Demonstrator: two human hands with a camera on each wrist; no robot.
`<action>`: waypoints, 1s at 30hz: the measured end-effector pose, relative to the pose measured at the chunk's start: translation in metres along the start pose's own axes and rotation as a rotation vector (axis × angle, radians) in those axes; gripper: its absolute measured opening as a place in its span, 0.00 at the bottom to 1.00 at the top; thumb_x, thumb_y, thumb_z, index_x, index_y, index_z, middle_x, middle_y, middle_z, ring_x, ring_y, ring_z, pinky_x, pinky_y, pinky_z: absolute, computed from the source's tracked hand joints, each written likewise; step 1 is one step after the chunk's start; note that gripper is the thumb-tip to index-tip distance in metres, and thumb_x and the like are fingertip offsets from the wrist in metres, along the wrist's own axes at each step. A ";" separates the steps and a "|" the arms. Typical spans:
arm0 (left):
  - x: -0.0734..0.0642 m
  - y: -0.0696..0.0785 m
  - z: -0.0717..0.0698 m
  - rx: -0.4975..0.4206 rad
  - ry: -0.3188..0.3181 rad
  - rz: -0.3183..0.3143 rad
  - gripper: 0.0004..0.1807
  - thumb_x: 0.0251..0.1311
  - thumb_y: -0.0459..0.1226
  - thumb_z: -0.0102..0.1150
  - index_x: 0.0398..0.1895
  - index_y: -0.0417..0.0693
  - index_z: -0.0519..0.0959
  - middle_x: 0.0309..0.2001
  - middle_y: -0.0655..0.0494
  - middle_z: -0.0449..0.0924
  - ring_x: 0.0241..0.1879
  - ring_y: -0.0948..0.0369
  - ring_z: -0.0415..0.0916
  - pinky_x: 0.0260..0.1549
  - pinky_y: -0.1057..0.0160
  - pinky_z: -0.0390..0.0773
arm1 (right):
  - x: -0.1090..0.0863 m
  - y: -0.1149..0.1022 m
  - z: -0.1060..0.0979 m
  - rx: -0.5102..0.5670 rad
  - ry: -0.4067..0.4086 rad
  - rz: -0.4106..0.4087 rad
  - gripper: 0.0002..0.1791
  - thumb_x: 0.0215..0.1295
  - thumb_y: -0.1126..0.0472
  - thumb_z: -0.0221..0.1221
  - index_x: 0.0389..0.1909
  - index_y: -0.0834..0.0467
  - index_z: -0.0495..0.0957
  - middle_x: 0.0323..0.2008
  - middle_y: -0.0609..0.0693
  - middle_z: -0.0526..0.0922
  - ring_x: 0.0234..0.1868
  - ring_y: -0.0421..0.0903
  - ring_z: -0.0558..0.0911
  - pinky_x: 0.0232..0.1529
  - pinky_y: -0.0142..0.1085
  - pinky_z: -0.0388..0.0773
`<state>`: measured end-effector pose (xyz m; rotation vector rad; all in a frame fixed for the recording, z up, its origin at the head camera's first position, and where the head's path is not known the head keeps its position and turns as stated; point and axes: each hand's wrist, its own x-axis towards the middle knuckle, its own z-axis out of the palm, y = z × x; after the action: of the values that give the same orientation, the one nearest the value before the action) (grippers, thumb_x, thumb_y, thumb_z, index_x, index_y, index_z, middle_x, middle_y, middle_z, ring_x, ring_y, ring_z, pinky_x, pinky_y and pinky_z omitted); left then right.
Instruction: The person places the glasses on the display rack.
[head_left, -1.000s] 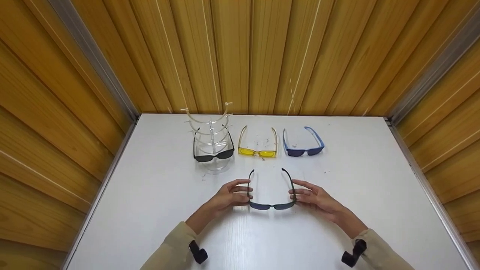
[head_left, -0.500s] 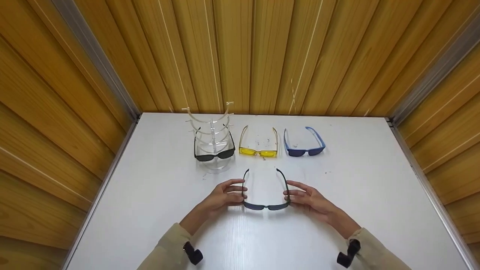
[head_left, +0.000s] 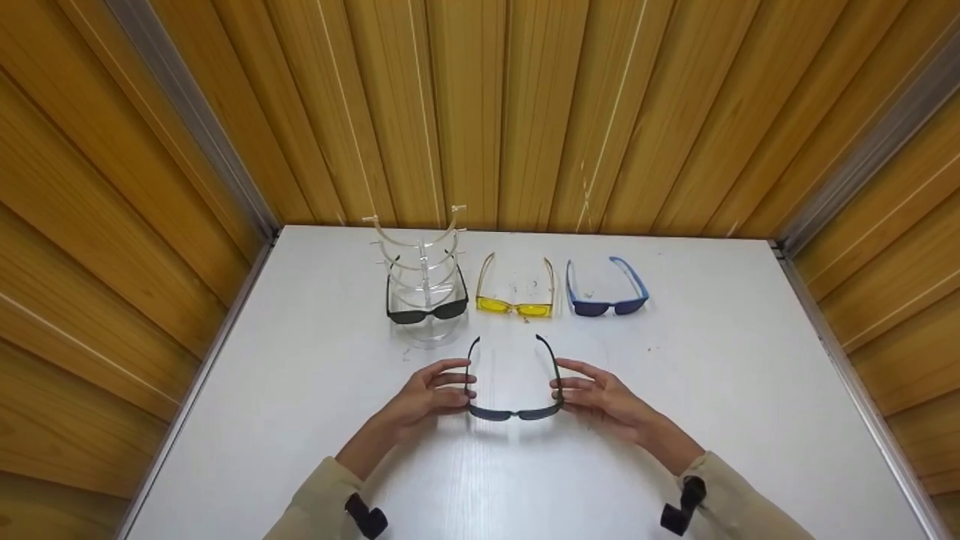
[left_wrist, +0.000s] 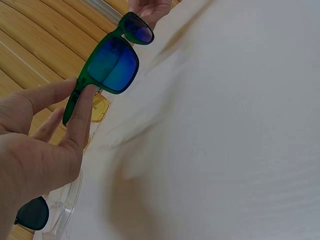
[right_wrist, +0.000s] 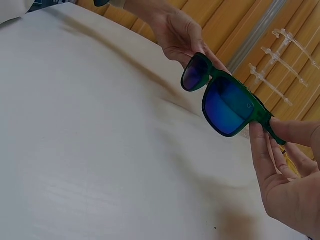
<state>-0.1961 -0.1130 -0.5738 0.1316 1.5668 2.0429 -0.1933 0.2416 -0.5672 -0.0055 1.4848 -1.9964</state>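
Observation:
Between my hands I hold green-framed sunglasses [head_left: 514, 414] with mirrored blue lenses [left_wrist: 114, 64], temples unfolded and pointing away from me. My left hand [head_left: 429, 394] pinches the left temple near its hinge. On the opposite side my right hand [head_left: 604, 397] pinches the right temple the same way, as the right wrist view also shows. Both wrist views have the sunglasses raised above the table, with shadows beneath. Farther back, black sunglasses [head_left: 409, 317] sit low on a clear display stand [head_left: 425, 281], whose upper arms carry no glasses.
Yellow-lensed glasses [head_left: 534, 309] lie unfolded right of the stand, and blue-framed sunglasses [head_left: 640, 289] lie beyond them. The white table [head_left: 300, 330] meets wood-slat walls [head_left: 525, 112] at the back and along both sides.
Both hands have moved left together, carrying the green-framed sunglasses toward the stand's side of the table. My grip on both temples looks the same. The other glasses and the stand stay put.

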 end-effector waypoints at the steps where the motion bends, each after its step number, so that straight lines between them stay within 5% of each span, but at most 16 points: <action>1: -0.001 0.001 -0.001 0.003 0.002 0.003 0.39 0.60 0.24 0.65 0.75 0.32 0.61 0.64 0.34 0.76 0.51 0.59 0.86 0.53 0.60 0.86 | 0.001 0.000 0.002 0.001 -0.004 -0.005 0.37 0.71 0.71 0.59 0.78 0.59 0.57 0.59 0.55 0.83 0.55 0.41 0.85 0.58 0.35 0.84; 18: -0.012 0.026 -0.014 -0.011 0.045 0.068 0.35 0.62 0.26 0.65 0.73 0.42 0.67 0.65 0.38 0.75 0.55 0.55 0.84 0.55 0.57 0.85 | 0.019 -0.017 0.022 0.035 0.022 -0.058 0.32 0.71 0.71 0.59 0.74 0.64 0.63 0.54 0.52 0.86 0.54 0.42 0.86 0.62 0.37 0.82; 30: -0.018 0.039 -0.020 0.012 0.122 0.101 0.36 0.61 0.25 0.65 0.74 0.39 0.65 0.62 0.44 0.78 0.54 0.56 0.84 0.56 0.55 0.85 | 0.034 -0.033 0.037 0.047 0.033 -0.086 0.28 0.71 0.69 0.60 0.70 0.66 0.69 0.48 0.48 0.87 0.51 0.40 0.87 0.60 0.35 0.83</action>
<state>-0.2032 -0.1452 -0.5397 0.0930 1.6773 2.1557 -0.2226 0.1988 -0.5376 -0.0175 1.4805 -2.1088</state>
